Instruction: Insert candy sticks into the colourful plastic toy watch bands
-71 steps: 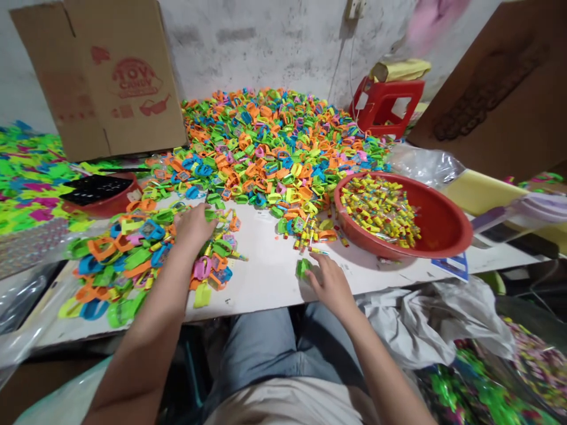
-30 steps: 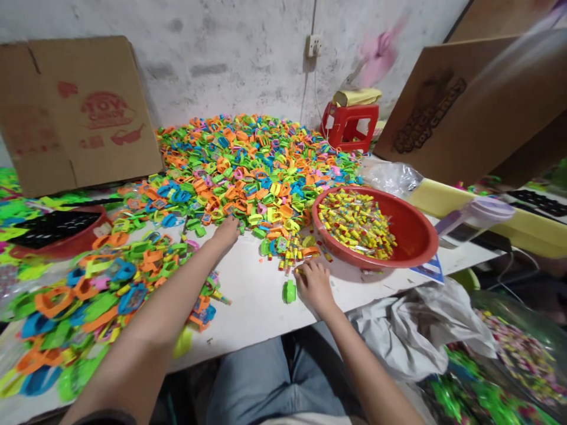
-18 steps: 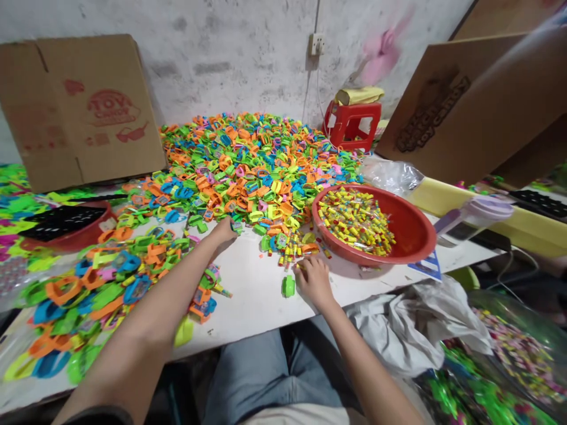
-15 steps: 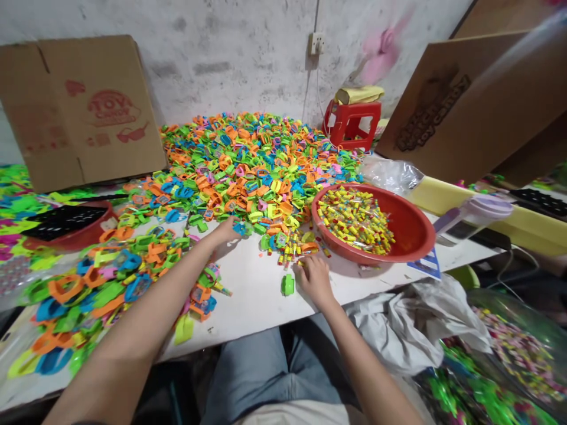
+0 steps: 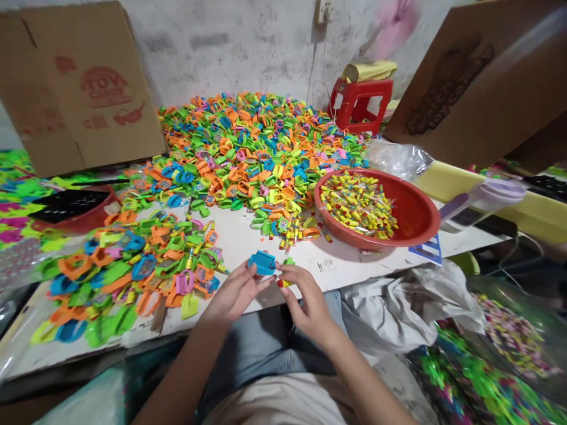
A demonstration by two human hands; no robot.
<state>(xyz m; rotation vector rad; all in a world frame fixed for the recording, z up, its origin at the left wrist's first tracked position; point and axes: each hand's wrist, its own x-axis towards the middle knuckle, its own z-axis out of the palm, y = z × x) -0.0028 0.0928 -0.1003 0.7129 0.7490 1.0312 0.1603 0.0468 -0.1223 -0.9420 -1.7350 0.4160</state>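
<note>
Near the table's front edge, my left hand (image 5: 233, 293) pinches a blue plastic toy watch (image 5: 262, 263) between thumb and fingers. Close beside it, my right hand (image 5: 310, 304) grips a small wrapped candy roll (image 5: 283, 283), yellow with a red end. Just behind the right fingers, a green toy watch (image 5: 289, 261) lies partly hidden on the white table (image 5: 248, 236). More yellow candy rolls (image 5: 290, 230) are scattered at the foot of the big heap of coloured toy watches (image 5: 248, 156). To the left is a smaller pile of watches (image 5: 150, 260), some with candy rolls among them.
A red basin (image 5: 411, 218) of yellow candy rolls stands on the right, near a lidded plastic jug (image 5: 496, 198). Cardboard boxes (image 5: 84, 88) flank the heap, with a red stool (image 5: 365, 106) behind. Crumpled white sacking (image 5: 411, 319) hangs off the right front edge.
My left hand has come back from the heap with the blue toy watch. My right hand has lifted a candy roll from the table and moved towards the left hand. The view has tilted downward.
</note>
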